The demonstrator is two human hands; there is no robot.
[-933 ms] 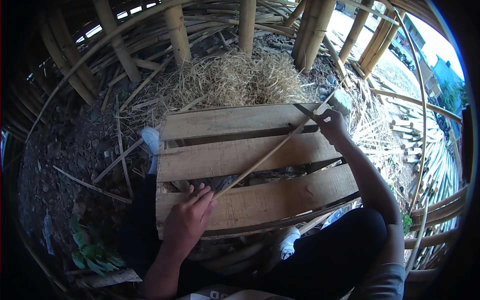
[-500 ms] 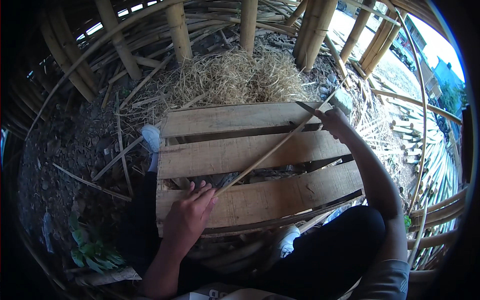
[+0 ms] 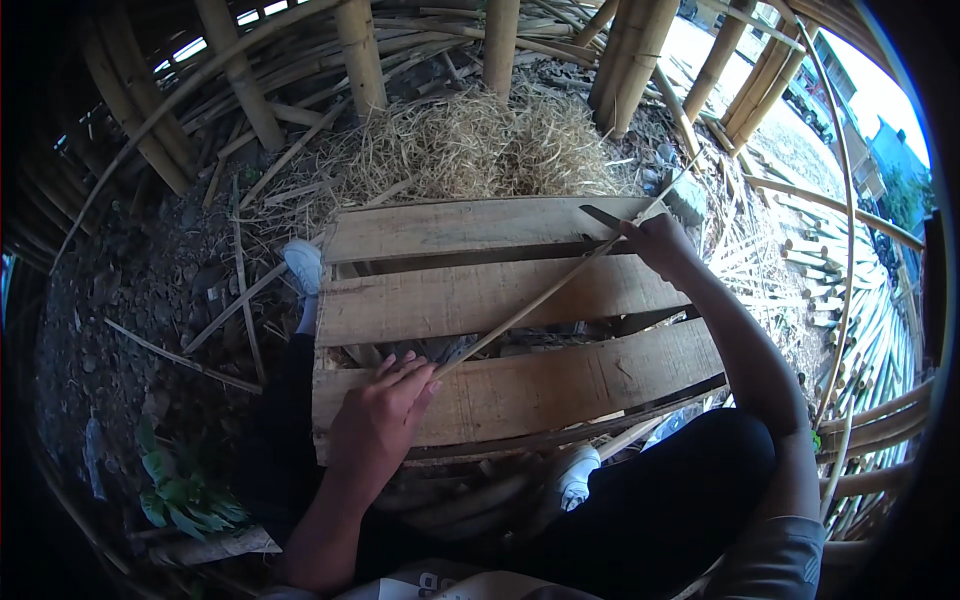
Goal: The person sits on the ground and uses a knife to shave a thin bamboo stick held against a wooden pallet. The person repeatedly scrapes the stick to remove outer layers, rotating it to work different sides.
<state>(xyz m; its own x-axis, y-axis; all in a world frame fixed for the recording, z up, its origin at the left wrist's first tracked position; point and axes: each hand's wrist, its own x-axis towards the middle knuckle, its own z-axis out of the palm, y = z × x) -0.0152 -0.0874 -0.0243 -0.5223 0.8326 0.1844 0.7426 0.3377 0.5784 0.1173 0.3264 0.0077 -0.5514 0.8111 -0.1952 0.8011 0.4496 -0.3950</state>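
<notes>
A thin bamboo strip runs slantwise over a slatted wooden bench, from near left to far right. My left hand is closed on its near end, above the closest slat. At the far right corner my right hand grips a knife, whose dark blade points left across the strip. The knife's handle is hidden inside the fist. Past the right hand the strip's far end sticks out over the bench edge.
A heap of pale shavings lies behind the bench. Upright bamboo poles stand beyond it. Many cut bamboo lengths are stacked at the right. A green plant grows at the lower left. My legs straddle the bench.
My right hand and the knife have shifted slightly left along the strip. My left hand stays on the near end, almost unmoved.
</notes>
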